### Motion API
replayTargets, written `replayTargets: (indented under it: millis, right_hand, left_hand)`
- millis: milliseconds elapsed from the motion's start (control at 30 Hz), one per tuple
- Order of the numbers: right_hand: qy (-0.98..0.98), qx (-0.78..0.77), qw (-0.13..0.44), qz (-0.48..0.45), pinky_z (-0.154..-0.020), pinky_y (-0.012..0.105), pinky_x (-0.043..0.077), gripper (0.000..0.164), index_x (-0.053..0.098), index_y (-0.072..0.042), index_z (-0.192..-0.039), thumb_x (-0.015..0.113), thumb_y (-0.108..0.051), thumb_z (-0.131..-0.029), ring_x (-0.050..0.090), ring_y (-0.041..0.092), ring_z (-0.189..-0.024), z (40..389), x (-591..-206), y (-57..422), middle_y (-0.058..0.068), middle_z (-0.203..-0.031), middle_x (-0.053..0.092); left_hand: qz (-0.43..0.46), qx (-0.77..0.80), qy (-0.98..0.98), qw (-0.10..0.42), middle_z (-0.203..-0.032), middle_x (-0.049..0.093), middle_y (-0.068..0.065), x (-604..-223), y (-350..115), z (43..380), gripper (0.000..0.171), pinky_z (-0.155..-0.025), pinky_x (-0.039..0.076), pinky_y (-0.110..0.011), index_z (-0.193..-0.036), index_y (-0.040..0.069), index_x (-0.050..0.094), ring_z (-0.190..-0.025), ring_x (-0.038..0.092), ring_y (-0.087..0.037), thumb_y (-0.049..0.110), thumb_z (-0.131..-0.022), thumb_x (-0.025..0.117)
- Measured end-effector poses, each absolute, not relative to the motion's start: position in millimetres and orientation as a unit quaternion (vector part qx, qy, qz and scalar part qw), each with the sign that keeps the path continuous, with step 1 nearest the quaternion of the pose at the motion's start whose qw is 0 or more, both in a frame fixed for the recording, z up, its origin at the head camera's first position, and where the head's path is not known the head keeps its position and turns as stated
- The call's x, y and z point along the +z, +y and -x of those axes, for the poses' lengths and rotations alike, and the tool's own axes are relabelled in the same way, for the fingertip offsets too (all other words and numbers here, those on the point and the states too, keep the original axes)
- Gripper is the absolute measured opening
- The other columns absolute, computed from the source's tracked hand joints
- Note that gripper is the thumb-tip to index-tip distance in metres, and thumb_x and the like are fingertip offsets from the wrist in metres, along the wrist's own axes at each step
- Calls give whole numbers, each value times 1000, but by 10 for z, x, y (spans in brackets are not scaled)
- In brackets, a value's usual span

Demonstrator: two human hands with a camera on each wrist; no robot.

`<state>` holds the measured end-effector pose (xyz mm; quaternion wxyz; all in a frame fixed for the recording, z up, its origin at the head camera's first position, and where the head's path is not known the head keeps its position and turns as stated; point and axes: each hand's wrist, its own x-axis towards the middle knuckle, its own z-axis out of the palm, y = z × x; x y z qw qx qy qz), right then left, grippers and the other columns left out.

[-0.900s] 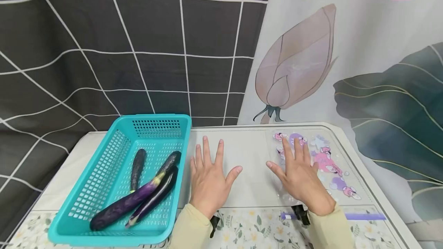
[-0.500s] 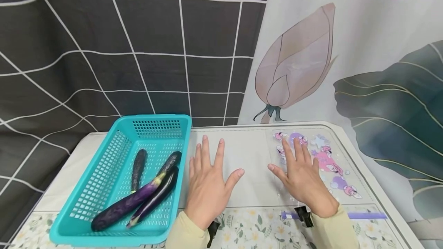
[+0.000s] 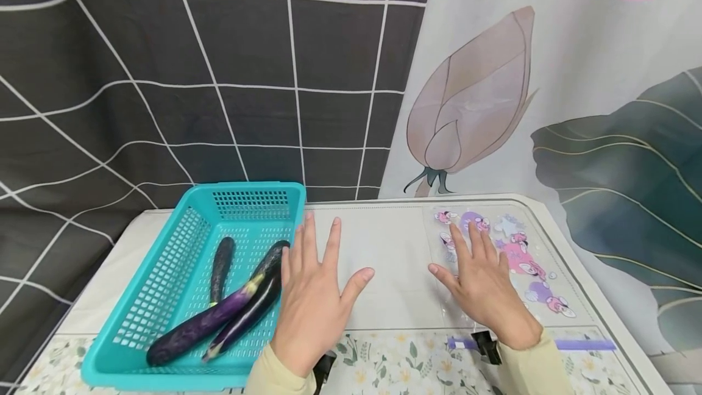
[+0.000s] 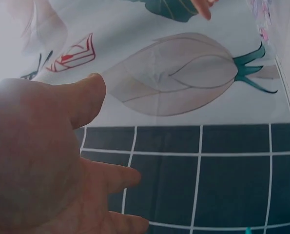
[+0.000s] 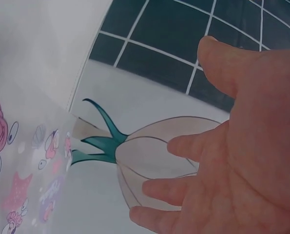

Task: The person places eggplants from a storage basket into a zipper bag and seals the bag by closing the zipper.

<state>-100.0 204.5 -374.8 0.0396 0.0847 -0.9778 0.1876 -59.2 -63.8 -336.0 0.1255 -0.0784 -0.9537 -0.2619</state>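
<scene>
My left hand [image 3: 312, 303] is spread with straight fingers, holding nothing, and overlaps the right rim of the turquoise basket [image 3: 192, 379] in the head view. Inside that basket lie several dark purple eggplants: a small one [image 3: 222, 264] at the back, a long one [image 3: 192, 333] slanting across, and a glossy one [image 3: 249, 309] beside it. My right hand [image 3: 490, 291], also spread and holding nothing, is over a clear plastic bag [image 3: 518, 255] printed with pink and purple cartoon figures. Both wrist views show the bare palms, the left palm [image 4: 37, 156] and the right palm [image 5: 252, 141].
The white table [image 3: 384, 249] has a floral strip [image 3: 406, 358] along its front. A purple slider bar [image 3: 584, 345] lies by the right wrist. A dark grid-patterned curtain [image 3: 241, 53] and a white flower-printed one [image 3: 471, 96] hang behind the table.
My left hand has shifted left, from beside the basket to over its right rim. The right hand has moved slightly right. The eggplants and basket stay put.
</scene>
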Motion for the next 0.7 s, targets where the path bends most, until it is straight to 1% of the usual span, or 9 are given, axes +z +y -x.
replayTargets:
  millis: [167,400,567,700]
  right_hand:
    - [-979,184,40,-84,-101,82,10,85,22,0,-157,58,-49,-98,12,61,-142,985,-3774,2105,37,-158,14]
    - [-980,182,24,-78,-100,83,12,85,20,-1,-158,55,-51,-99,12,62,-142,948,-3809,2195,37,-159,10]
    - [-982,172,16,-72,-98,84,13,86,18,-1,-158,55,-52,-99,12,63,-140,941,-3850,2290,37,-159,10]
    - [-983,171,14,-72,-98,84,12,86,19,0,-158,54,-53,-99,12,62,-140,940,-3871,2361,39,-158,11]
  left_hand:
    - [66,-263,-955,124,-168,-7,-14,-3326,-735,574,83,-117,2,-63,-161,17,25,-153,1,-39,63,-96,50]
    - [52,-259,-958,114,-167,-9,-13,-3293,-848,552,84,-116,2,-66,-161,16,23,-152,1,-40,63,-97,49]
    - [46,-253,-960,110,-168,-7,-13,-3265,-934,535,83,-115,1,-67,-162,18,18,-152,1,-41,63,-98,48]
    - [41,-250,-961,110,-168,-3,-15,-3246,-1007,524,82,-115,2,-68,-162,18,19,-152,3,-42,62,-98,48]
